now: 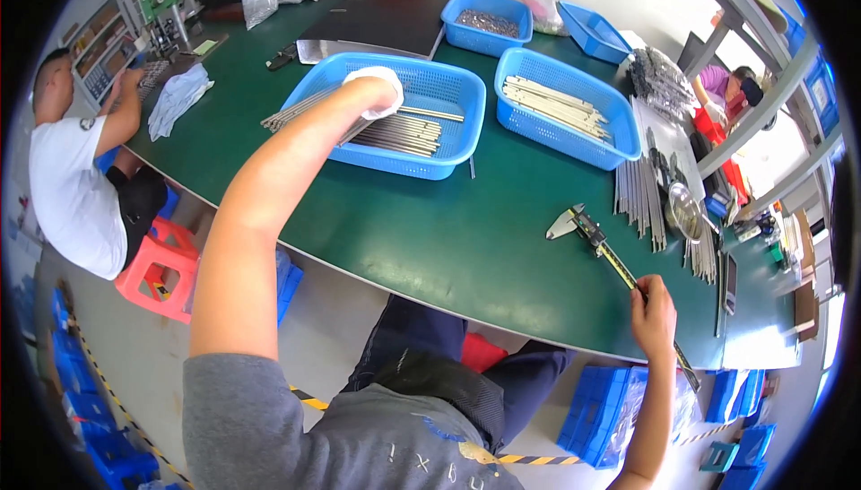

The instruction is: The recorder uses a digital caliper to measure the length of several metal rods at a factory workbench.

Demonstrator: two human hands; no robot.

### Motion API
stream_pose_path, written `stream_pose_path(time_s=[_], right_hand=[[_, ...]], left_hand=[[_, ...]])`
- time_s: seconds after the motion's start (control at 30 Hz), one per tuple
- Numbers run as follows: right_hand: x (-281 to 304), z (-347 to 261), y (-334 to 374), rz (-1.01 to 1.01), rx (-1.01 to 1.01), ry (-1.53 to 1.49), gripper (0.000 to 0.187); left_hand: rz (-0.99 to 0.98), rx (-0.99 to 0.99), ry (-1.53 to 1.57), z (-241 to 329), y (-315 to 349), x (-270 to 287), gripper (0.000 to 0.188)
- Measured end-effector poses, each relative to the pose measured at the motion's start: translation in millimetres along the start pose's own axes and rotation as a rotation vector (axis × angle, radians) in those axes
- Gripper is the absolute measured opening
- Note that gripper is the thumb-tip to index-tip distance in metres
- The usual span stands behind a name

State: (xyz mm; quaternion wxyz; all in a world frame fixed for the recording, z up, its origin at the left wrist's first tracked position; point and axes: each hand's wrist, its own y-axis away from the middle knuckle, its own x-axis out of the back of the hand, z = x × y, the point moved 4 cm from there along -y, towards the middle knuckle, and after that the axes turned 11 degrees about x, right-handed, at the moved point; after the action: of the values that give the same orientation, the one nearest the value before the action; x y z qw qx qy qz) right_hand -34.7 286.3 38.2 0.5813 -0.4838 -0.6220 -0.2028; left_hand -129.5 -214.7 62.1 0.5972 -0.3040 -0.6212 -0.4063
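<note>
My left hand (386,85), in a white glove, reaches into a blue plastic basket (462,145) at the middle of the table. Thin metal rods (399,136) lie in the basket under and beside the hand, and several stick out over its left rim. The glove and forearm hide my left fingers, so whether they grip rods does not show. Bare, my right hand (655,311) is closed around the beam of a digital caliper (596,237) near the table's front right edge. The caliper's jaws point away to the far left, touching no rod.
Beside the first basket stands another blue basket (574,136) with pale rods. Behind are a basket of small parts (489,24) and a black binder (372,19). Bundled rods (641,199) lie on the right. Co-workers sit at left (81,167) and far right (722,86).
</note>
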Motion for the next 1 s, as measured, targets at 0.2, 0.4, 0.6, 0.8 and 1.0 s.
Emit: stream_pose_path(time_s=[0.2, 0.4, 0.6, 0.8, 1.0], right_hand=[[-0.1, 9.0, 33.8, 0.144, -0.312, -0.327, 0.016], [23.7, -41.9, 57.6, 0.054, -0.424, -0.315, 0.024], [38.7, -67.8, 94.6, 0.148, -0.384, -0.136, 0.027], [34.2, -74.5, 115.1, 0.148, -0.403, -0.138, 0.027], [25.2, -100.8, 93.4, 0.304, -0.339, -0.077, 0.033]], left_hand=[[-0.033, -0.164, 0.741, 1.3, 2.0, 20.9, 0.014], [-0.514, -0.567, 0.678, 124.8, 153.8, 2.6, 0.022], [-0.667, -0.667, 0.641, 178.8, 197.5, -50.6, 0.017], [-0.813, -0.653, 0.753, 179.5, 206.9, -66.8, 0.017], [-0.897, -0.489, 0.866, 171.3, 220.1, -65.4, 0.014]])
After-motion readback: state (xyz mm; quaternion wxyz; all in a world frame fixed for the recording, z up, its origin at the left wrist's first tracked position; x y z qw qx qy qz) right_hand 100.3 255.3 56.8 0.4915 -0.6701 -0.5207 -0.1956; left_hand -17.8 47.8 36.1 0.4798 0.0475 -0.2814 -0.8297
